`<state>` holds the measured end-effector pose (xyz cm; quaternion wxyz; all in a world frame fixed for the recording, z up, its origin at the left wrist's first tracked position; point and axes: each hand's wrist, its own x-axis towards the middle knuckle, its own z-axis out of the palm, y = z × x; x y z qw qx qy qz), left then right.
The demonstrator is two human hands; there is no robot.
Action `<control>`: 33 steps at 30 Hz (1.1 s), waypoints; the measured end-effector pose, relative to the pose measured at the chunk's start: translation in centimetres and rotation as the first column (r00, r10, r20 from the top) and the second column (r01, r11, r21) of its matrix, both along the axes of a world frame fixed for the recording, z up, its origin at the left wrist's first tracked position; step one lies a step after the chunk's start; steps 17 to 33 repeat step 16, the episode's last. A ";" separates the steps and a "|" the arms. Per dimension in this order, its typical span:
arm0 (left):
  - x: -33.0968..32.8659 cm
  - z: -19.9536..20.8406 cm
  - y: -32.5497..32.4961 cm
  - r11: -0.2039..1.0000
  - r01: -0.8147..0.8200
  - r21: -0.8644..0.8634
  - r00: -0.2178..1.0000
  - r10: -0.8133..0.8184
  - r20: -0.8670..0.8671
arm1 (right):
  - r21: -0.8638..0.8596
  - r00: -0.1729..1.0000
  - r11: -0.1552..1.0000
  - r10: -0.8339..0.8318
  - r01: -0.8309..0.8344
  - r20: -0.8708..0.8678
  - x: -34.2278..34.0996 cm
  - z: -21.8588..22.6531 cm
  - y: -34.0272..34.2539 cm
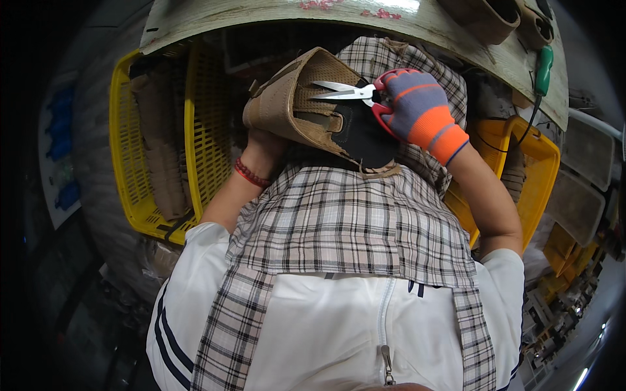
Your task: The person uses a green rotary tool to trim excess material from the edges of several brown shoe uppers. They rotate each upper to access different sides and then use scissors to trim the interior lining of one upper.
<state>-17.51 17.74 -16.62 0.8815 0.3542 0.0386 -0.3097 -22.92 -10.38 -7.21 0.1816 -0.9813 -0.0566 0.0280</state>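
Observation:
A tan boot upper [270,107] with mesh lining and a black inner piece is held above my lap, its opening facing up. My left hand [265,146] grips it from below and behind; the fingers are hidden by the upper. My right hand [417,107], in a grey and orange glove, is closed round the red handles of scissors [355,94]. The scissor blades are spread and point left, over the upper's opening. Loose threads hang at the upper's near right end.
Yellow baskets [120,150] with stacked brown pieces [156,143] stand at left, and a yellow bin [544,169] at right. A table [261,16] edge curves across the front, bearing more brown uppers [486,19] and a green-handled tool [544,68] with a cord. Plaid apron cloth [339,218] covers my lap.

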 end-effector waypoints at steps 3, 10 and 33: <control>0.2 0.7 -0.3 1.000 0.015 -0.023 0.999 -0.016 -0.034 | -0.045 0.997 0.999 0.026 -0.029 -0.073 1.2 0.5 1.0; 0.5 0.6 -0.4 0.998 -0.032 0.061 0.960 0.047 -0.276 | -0.134 0.997 0.988 0.077 -0.080 -0.033 1.2 -0.3 0.5; 0.5 -0.7 0.4 0.995 0.067 0.076 0.998 -0.067 0.001 | -0.084 0.998 0.995 0.058 -0.058 0.000 0.9 0.4 0.1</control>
